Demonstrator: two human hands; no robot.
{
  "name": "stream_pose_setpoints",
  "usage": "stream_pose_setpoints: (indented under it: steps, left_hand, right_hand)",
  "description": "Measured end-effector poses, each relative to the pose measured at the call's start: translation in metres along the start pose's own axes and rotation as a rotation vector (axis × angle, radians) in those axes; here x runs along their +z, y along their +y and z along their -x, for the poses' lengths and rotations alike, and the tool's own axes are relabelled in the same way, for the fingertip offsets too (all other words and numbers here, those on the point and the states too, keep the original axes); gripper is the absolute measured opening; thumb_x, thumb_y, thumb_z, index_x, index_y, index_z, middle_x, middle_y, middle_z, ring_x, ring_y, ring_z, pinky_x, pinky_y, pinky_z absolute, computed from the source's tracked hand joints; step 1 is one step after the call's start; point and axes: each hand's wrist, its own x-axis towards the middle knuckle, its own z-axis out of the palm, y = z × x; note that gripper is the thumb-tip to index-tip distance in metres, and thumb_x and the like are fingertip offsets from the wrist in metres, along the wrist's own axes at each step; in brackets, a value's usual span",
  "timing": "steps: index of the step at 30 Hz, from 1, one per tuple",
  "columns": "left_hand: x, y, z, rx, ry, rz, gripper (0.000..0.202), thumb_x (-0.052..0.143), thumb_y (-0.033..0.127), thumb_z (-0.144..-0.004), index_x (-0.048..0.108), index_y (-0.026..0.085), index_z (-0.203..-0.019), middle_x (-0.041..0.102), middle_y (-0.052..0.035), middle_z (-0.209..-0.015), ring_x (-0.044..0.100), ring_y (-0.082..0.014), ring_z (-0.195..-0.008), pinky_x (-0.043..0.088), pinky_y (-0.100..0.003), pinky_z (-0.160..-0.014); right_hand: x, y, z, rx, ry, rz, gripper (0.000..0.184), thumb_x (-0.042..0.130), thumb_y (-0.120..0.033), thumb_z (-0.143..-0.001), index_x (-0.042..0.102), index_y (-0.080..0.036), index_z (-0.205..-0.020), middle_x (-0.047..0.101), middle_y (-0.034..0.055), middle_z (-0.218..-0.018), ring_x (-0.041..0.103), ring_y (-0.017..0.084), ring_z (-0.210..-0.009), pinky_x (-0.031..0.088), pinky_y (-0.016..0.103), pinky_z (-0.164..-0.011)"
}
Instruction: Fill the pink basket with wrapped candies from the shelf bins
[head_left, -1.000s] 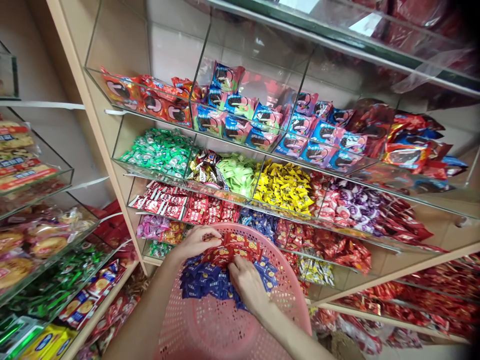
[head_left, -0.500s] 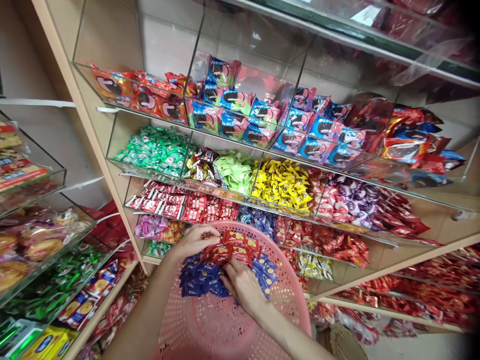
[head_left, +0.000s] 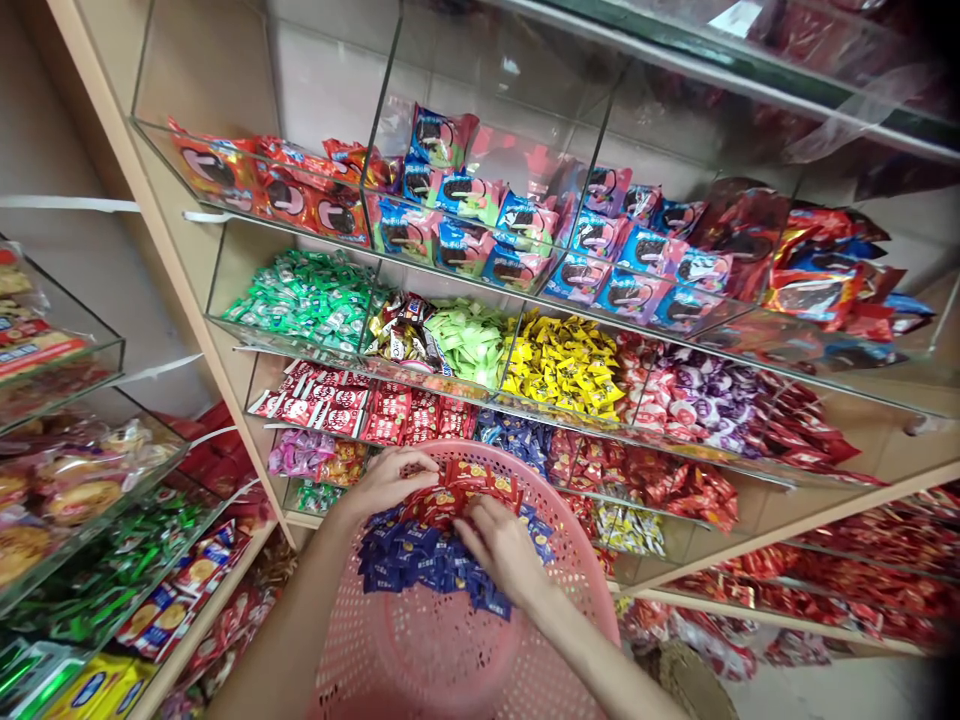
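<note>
A pink perforated plastic basket (head_left: 600,590) stands in front of me, tilted against the shelves. A pile of small wrapped packets lies at its far side: red packets (head_left: 465,475) at the top and dark blue packets (head_left: 409,562) below. My left hand (head_left: 396,482) rests over the pile's upper left edge by the red packets, fingers stretched and a little bent. On the pile's right side lies my right hand (head_left: 501,545), its bent fingers apart and touching packets where red meets blue. Its palm hides part of the blue ones.
Clear-fronted shelf bins hold green candies (head_left: 307,300), yellow candies (head_left: 562,362), purple and white candies (head_left: 705,395) and blue snack packs (head_left: 465,245). More snacks (head_left: 90,490) fill the shelves at left. A brown round object (head_left: 686,680) stands low at right.
My right hand has moved up and slightly right over the pile, from among the blue packets to the red ones. More blue packets show below it. My left hand has barely moved.
</note>
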Motion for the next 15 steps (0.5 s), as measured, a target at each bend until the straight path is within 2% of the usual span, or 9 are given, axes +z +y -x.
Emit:
stream_pose_setpoints:
  steps: [2,5,8,9,11,13,15]
  left_hand:
    - [0.0,0.0,0.0,0.003,-0.016,-0.003,0.031,0.054,0.05,-0.074,0.069,0.029,-0.091,0.066,0.0014,-0.105,0.053,-0.021,-0.105,0.035,-0.035,-0.096]
    - [0.0,-0.002,-0.002,0.003,-0.027,0.001,0.033,0.053,0.051,-0.075,0.069,0.028,-0.091,0.066,0.0004,-0.106,0.053,-0.021,-0.105,0.036,-0.035,-0.095]
    - [0.0,-0.003,-0.002,0.01,-0.023,0.005,0.033,0.052,0.052,-0.075,0.069,0.028,-0.091,0.066,0.0004,-0.105,0.053,-0.0208,-0.105,0.035,-0.034,-0.096]
    - [0.0,-0.004,-0.002,0.013,-0.02,0.002,0.033,0.052,0.052,-0.075,0.069,0.028,-0.091,0.066,0.0005,-0.105,0.053,-0.0207,-0.106,0.035,-0.034,-0.096]
    - [0.001,-0.004,-0.001,0.013,-0.009,-0.006,0.032,0.052,0.052,-0.075,0.069,0.029,-0.09,0.066,0.001,-0.105,0.053,-0.0206,-0.106,0.035,-0.034,-0.096]
    - [0.001,-0.004,-0.001,0.005,0.004,-0.016,0.032,0.052,0.052,-0.075,0.069,0.03,-0.09,0.066,0.0014,-0.106,0.052,-0.0204,-0.106,0.035,-0.034,-0.096]
    - [0.002,-0.005,0.0,0.001,0.017,-0.023,0.031,0.053,0.052,-0.074,0.069,0.03,-0.09,0.065,0.0015,-0.106,0.052,-0.0204,-0.107,0.034,-0.035,-0.097]
  right_hand:
    - [-0.012,0.018,-0.01,0.065,0.084,-0.037,0.026,0.035,-0.031,-0.093,0.057,-0.018,-0.086,0.058,0.0059,-0.083,0.057,0.016,-0.077,0.043,0.026,-0.071]
    - [-0.027,0.059,-0.029,0.207,0.208,-0.125,0.024,0.04,-0.032,-0.09,0.059,-0.018,-0.084,0.059,0.0063,-0.085,0.056,0.017,-0.077,0.042,0.027,-0.073]
    - [-0.033,0.105,-0.046,0.517,0.282,-0.403,0.017,0.055,-0.033,-0.08,0.061,-0.018,-0.076,0.061,0.0051,-0.083,0.057,0.016,-0.077,0.042,0.026,-0.071]
    - [-0.032,0.12,-0.051,0.646,0.276,-0.522,0.015,0.059,-0.031,-0.076,0.061,-0.017,-0.071,0.062,0.0042,-0.079,0.057,0.016,-0.073,0.042,0.025,-0.068]
    - [-0.027,0.143,-0.061,0.797,0.233,-0.652,0.015,0.063,-0.028,-0.072,0.059,-0.016,-0.065,0.061,0.0033,-0.068,0.056,0.015,-0.062,0.043,0.024,-0.057]
    - [-0.019,0.159,-0.072,0.87,0.189,-0.714,0.016,0.064,-0.029,-0.07,0.059,-0.015,-0.064,0.06,0.0028,-0.061,0.054,0.014,-0.052,0.042,0.024,-0.048]
    - [-0.01,0.169,-0.084,0.933,0.172,-0.78,0.017,0.065,-0.03,-0.071,0.06,-0.014,-0.071,0.062,0.0036,-0.064,0.054,0.014,-0.052,0.043,0.025,-0.046]
